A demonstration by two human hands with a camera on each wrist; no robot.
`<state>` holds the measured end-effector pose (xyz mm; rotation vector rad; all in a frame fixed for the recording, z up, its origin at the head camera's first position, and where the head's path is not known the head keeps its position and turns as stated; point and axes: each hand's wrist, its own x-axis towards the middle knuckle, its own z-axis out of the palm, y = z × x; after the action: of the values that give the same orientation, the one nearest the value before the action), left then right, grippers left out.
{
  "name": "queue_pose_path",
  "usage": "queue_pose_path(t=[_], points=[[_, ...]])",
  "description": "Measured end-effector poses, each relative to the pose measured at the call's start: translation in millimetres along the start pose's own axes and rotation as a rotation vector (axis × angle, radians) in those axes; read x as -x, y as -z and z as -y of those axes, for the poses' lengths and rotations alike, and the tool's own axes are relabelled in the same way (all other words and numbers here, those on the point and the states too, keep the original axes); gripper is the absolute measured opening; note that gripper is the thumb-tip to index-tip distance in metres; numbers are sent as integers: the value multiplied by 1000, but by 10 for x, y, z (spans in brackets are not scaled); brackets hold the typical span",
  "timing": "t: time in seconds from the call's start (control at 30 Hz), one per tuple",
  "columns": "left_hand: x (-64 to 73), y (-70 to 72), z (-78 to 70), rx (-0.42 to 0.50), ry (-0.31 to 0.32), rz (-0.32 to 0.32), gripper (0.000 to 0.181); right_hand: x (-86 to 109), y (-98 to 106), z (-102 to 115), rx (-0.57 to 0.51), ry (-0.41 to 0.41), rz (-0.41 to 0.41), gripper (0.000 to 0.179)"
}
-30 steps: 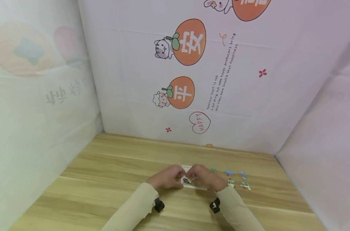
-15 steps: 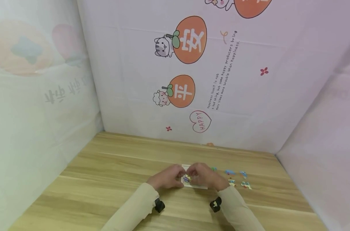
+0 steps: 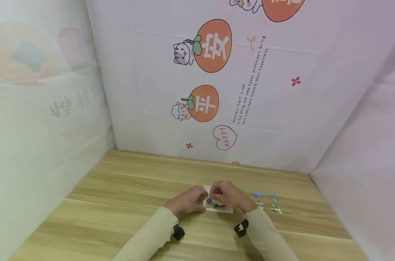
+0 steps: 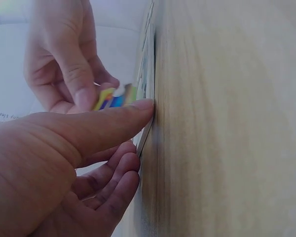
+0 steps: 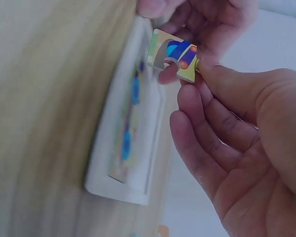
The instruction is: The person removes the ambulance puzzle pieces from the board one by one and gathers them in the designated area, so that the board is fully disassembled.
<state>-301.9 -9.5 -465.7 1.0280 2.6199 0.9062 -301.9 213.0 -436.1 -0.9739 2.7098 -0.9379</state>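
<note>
My right hand [image 3: 229, 195] pinches a jigsaw piece [image 5: 160, 43] between thumb and fingers. Yellow, with dark blue and orange printing, it is held tilted above a white-rimmed puzzle tray [image 5: 99, 191]. Inside the tray, joined pieces [image 5: 127, 143] form part of a picture with blue wheels. My left hand [image 3: 188, 201] grips the tray's near left corner. Its thumb [image 4: 140, 104] presses against the rim and the other fingers curl along the side. In the left wrist view, the left thumb partly covers the piece.
Several loose puzzle pieces lie right of the tray, among them a blue one [image 3: 258, 194] and a white-and-red one [image 3: 276, 208]. The wooden tabletop [image 3: 119, 224] meets a printed cloth wall [image 3: 158, 137] at the back, with cloth walls at both sides.
The right hand has drawn up and slightly back from the tray, with the piece in its fingers. More of the tray's picture shows beneath it. The left hand stays at the corner.
</note>
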Motion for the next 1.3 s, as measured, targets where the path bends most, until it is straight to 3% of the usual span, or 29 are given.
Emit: queue_pose_path(t=[0.33,0.53,0.77,1.0,1.3], points=[[23,-1,-8,-16,7,-15,50,194,240,-28,39,-43,-30,10],[-4,-18,-1,4,-23,-12,26,460,366,-130,55,-37,-54,10],[-14,-5,4,21,-34,-3,37,728,426,-243,71,-92,-89,9],[-26,4,5,24,-49,-4,43,910,439,-366,71,-79,-100,9],[-14,-3,10,16,-42,0,44,1013,376,-519,41,-217,-59,9]])
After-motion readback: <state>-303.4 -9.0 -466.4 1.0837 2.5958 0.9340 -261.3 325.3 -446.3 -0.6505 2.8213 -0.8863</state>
